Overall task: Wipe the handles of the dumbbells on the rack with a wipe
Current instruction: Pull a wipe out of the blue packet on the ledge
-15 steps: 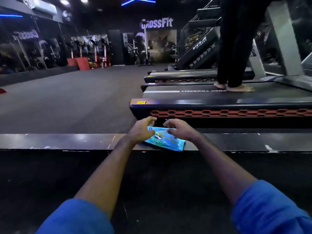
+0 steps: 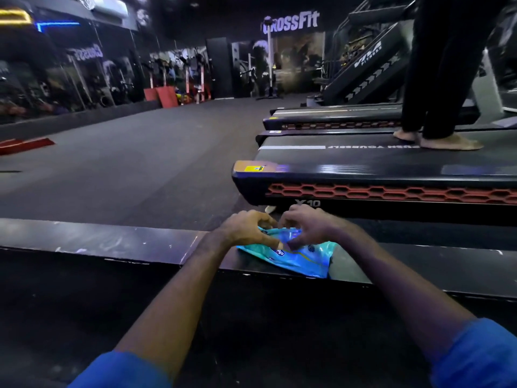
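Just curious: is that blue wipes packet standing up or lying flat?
Lying flat. The wipes packet rests on the dark ledge, with the left hand and right hand curled onto its top.

I see both hands on a blue wipes packet (image 2: 296,257) lying on the dark ledge surface (image 2: 112,240). My left hand (image 2: 246,229) and right hand (image 2: 310,226) have fingers curled, pinching at the packet's top. Just beyond stands a treadmill (image 2: 377,175), with a person's bare feet (image 2: 447,141) on its belt.
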`<state>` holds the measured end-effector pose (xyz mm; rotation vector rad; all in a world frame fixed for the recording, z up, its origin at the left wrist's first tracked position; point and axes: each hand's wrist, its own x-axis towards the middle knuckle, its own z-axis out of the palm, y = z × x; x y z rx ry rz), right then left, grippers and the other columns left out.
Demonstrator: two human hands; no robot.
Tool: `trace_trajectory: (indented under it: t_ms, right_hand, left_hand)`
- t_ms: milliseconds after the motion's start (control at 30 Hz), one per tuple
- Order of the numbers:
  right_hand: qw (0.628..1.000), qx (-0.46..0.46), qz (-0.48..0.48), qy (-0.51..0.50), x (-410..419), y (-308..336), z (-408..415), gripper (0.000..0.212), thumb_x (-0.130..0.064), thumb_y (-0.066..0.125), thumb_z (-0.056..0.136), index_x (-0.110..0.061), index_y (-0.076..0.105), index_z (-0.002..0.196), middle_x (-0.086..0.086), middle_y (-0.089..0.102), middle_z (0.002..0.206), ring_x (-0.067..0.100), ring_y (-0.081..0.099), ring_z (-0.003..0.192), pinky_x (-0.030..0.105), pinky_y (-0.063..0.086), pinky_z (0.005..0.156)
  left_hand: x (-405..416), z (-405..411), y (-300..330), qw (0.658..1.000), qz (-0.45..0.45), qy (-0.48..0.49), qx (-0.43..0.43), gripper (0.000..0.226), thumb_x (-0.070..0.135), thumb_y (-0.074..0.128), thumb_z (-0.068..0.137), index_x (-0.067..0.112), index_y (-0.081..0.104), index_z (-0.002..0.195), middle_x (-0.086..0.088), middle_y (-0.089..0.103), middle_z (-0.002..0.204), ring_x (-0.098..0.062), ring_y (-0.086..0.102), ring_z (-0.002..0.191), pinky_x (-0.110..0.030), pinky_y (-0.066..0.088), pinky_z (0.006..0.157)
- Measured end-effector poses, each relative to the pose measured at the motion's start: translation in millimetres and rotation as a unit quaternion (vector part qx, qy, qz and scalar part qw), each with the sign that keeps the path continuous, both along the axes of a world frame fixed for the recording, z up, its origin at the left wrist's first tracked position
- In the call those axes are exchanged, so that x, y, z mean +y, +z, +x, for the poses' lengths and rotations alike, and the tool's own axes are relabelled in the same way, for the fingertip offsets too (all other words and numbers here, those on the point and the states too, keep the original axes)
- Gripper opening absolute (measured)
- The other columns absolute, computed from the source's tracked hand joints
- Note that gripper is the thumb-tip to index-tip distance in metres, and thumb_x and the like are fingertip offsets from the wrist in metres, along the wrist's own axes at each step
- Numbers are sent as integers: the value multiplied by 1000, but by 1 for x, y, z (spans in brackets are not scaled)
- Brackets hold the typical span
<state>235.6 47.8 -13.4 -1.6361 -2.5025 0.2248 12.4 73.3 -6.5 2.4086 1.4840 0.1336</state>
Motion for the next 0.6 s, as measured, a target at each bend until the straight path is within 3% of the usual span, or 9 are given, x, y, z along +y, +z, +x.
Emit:
trace_trajectory:
  t_ms: [100,267,367,433,500,600]
  right_hand:
    - [1000,7,12,19,1,1,4,53,-49,81,71,-30,62,116,-11,51,113,17,51,110,48,47,94]
    - [998,-50,36,25,-7,4,10,69,-61,82,67,-37,50,124,-13,44,117,14,42,111,43,40,92]
    - [992,-80,100,16,-8,5,12,51,-46,76,80,-34,52,124,-8,51,119,19,52,112,43,49,87]
    - [993,-46,104,11,-10,8,14,35,-37,73,84,-32,57,114,-7,57,112,19,59,105,39,51,79]
    - [998,31,50,18,-11,7,16,28,-26,75,86,-27,63,111,-7,62,101,16,62,93,31,49,73]
    - [991,134,0,12,-12,1,21,23,-10,73,87,-21,73,107,-8,68,91,13,65,84,30,53,76]
  left_hand:
    - [1,11,1,998,52,-2,42,54,74,77,81,39,75,123,15,77,121,-16,71,114,-40,55,104]
    - [-5,22,7,995,53,-29,82,62,75,73,86,36,69,134,13,75,129,-18,69,118,-40,53,105]
    - [-5,24,13,996,1,-37,86,76,75,80,77,38,63,142,13,73,132,-17,68,121,-40,52,108]
    - [-6,24,13,994,13,-47,97,77,74,83,75,42,63,143,14,72,133,-17,69,120,-39,52,107]
    - [-8,24,9,991,56,-62,102,64,72,79,81,46,67,138,14,73,134,-18,70,120,-40,53,106]
    - [-12,23,-2,983,129,-71,105,43,72,67,93,51,73,129,8,77,127,-27,71,118,-42,55,98]
